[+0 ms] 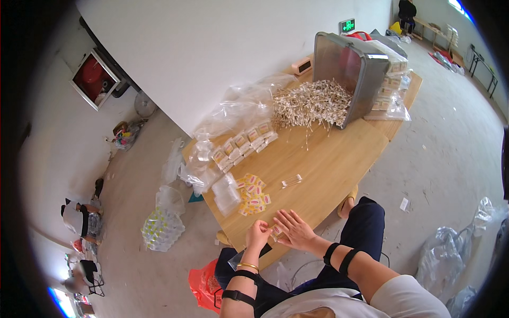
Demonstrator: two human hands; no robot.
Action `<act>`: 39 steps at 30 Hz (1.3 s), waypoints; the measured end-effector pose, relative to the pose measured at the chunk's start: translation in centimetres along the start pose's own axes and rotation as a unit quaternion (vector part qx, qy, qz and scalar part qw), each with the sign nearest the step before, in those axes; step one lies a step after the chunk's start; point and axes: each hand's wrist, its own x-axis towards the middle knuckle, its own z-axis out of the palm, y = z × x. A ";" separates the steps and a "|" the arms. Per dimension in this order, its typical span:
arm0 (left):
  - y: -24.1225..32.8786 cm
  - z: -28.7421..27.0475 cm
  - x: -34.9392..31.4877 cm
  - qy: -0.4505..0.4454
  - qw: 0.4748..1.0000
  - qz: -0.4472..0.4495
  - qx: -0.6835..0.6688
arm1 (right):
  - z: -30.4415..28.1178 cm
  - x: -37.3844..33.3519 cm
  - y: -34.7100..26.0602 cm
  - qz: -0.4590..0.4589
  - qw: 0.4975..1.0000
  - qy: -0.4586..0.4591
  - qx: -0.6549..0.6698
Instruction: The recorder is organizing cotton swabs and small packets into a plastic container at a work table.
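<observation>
At the table's near edge, a small clear packet with a yellow and red label card (277, 232) lies between my hands. My left hand (258, 233) is closed in a pinch at its left end. My right hand (295, 230) lies flat over its right side, fingers stretched out. Just beyond them are loose yellow label cards (253, 195) in a scattered heap. A stack of clear plastic bags (226, 194) sits to their left. A small bundle of cotton swabs (291, 181) rests alone on the wooden table (328, 164).
Filled packets of swabs (245, 142) stand in a row by clear plastic film (238, 108). A tipped grey bin (366, 71) spills a large pile of cotton swabs (313, 103). Bagged packets (392, 87) stand behind it. A red bag (202, 286) hangs beside my left leg.
</observation>
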 end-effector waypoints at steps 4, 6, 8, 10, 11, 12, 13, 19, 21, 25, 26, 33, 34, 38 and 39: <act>-1.6 0.1 0.3 0.023 0.999 0.000 0.029 | -0.4 0.4 -0.8 -0.007 1.000 -0.006 -0.009; -0.3 0.4 0.3 0.014 0.999 -0.006 0.036 | -0.5 0.1 -0.1 0.005 1.000 -0.016 0.000; 0.5 0.5 0.1 0.011 0.999 -0.014 0.045 | -0.6 0.0 0.0 0.005 1.000 -0.022 -0.010; 0.6 0.2 -0.4 0.017 0.999 -0.012 0.031 | -0.7 0.2 -0.2 0.002 1.000 -0.026 -0.018; 0.9 0.2 -0.6 0.017 0.999 -0.013 0.031 | -0.6 0.2 -0.2 0.002 0.999 -0.028 -0.024; 1.2 0.2 -0.8 0.026 0.999 -0.004 0.028 | -0.5 0.1 -0.3 0.002 0.999 -0.030 -0.030; 1.5 0.1 -1.1 0.035 0.999 0.005 0.025 | -0.5 0.1 -0.2 0.001 0.999 -0.031 -0.029; -2.2 -4.4 -5.6 0.186 0.980 -0.029 0.056 | -0.3 0.0 0.0 -0.010 0.999 -0.026 -0.026; -4.6 -5.7 -8.5 0.197 0.970 -0.054 0.129 | -0.3 0.1 -0.3 -0.005 0.999 -0.014 -0.039; -5.3 -5.1 -11.4 0.118 0.974 -0.089 0.170 | 0.2 0.3 -1.4 0.011 0.998 -0.025 -0.061; -4.7 -4.7 -11.4 0.118 0.972 -0.089 0.183 | 0.7 0.5 -2.3 0.000 0.998 -0.041 -0.052; -2.4 -4.1 -8.6 0.060 0.916 -0.066 0.391 | 2.8 1.3 -7.9 -0.021 0.997 -0.043 -0.053; -2.7 -4.2 -8.4 0.036 0.905 -0.041 0.422 | 3.1 1.4 -8.4 -0.020 0.997 -0.043 -0.061; -4.9 -4.6 -9.0 0.095 0.929 -0.027 0.357 | 3.3 1.5 -9.2 -0.022 0.996 -0.051 -0.063; -5.0 -4.6 -9.5 0.100 0.961 -0.029 0.256 | 3.3 1.5 -9.1 -0.021 0.996 -0.048 -0.068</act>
